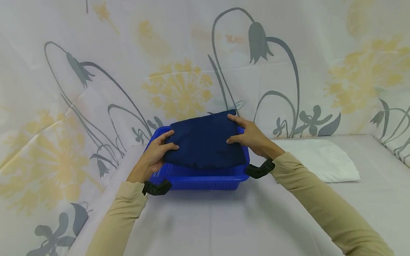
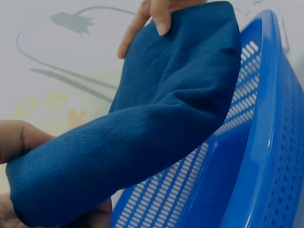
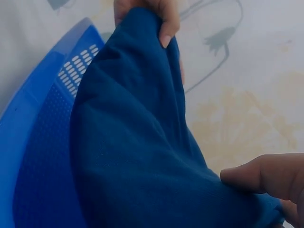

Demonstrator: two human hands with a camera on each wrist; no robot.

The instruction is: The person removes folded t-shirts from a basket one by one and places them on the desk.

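A folded navy-blue cloth (image 1: 204, 141) is held up between both hands, over a blue plastic basket (image 1: 201, 182). My left hand (image 1: 153, 152) grips the cloth's left edge, thumb on the near face. On the opposite edge, my right hand (image 1: 251, 139) pinches the fabric between thumb and fingers. In the left wrist view the cloth (image 2: 142, 128) sags and creases between the hands, with the perforated basket wall (image 2: 259, 118) beside and below it. The right wrist view shows the cloth (image 3: 128, 128) apart from the basket rim (image 3: 28, 99).
A white folded cloth (image 1: 319, 160) lies on the white-covered table (image 1: 211, 225), right of the basket. Behind stands a hanging fabric backdrop (image 1: 185, 39) printed with grey and yellow flowers.
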